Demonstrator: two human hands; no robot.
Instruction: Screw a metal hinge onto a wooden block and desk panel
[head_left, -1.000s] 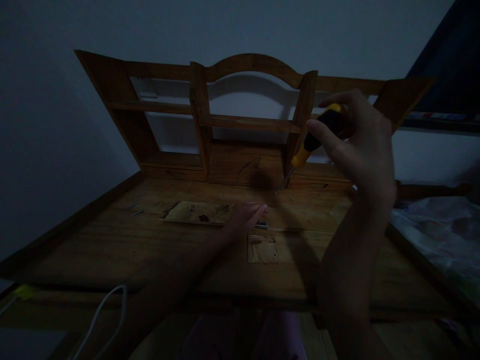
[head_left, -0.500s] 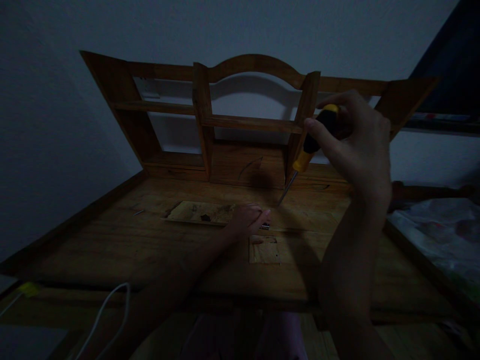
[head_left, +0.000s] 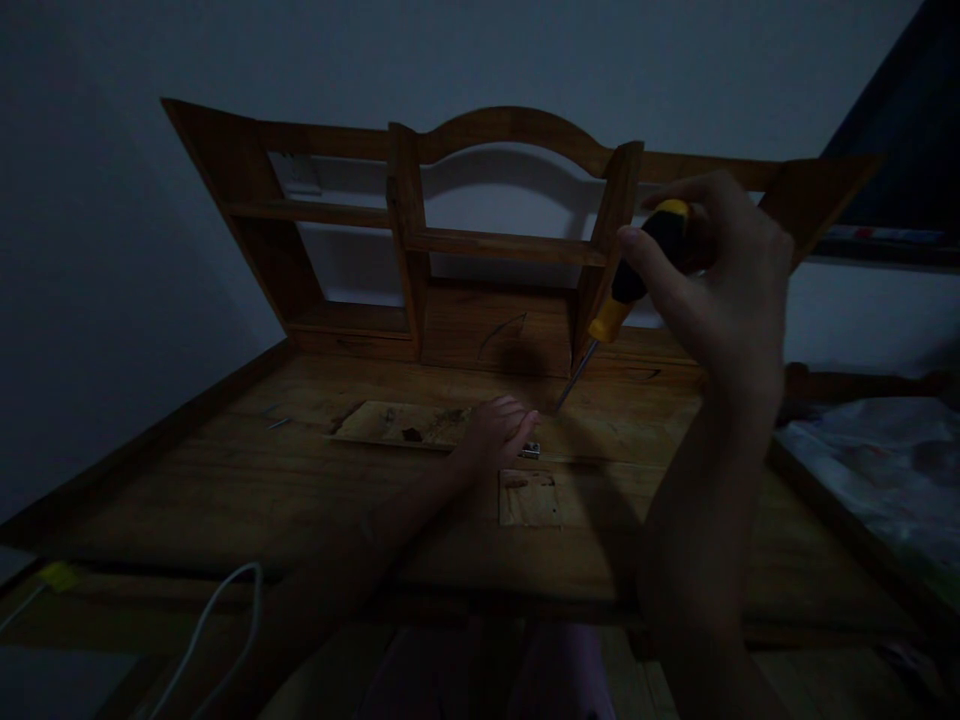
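In a dim room, my right hand (head_left: 720, 290) is closed around the black and yellow handle of a screwdriver (head_left: 630, 285), raised above a wooden desk (head_left: 300, 490). The metal tip slants down and to the left, ending just above the desktop. My left hand (head_left: 495, 435) rests on the desk with its fingers curled over a small metal fitting (head_left: 531, 450), which peeks out at the fingertips. The screwdriver tip hovers a little to the right of and behind that hand.
A wooden hutch (head_left: 510, 240) with shelves and an arched top stands at the desk's back. Two pale unfinished patches (head_left: 397, 425) (head_left: 529, 498) mark the desktop. A small screw (head_left: 276, 424) lies at the left. A white cable (head_left: 210, 620) hangs at the front left; crumpled plastic (head_left: 877, 470) lies at the right.
My left hand has shifted slightly on the metal fitting, now showing more of it. My right hand with the screwdriver has stayed at about the same height, tilting a little.
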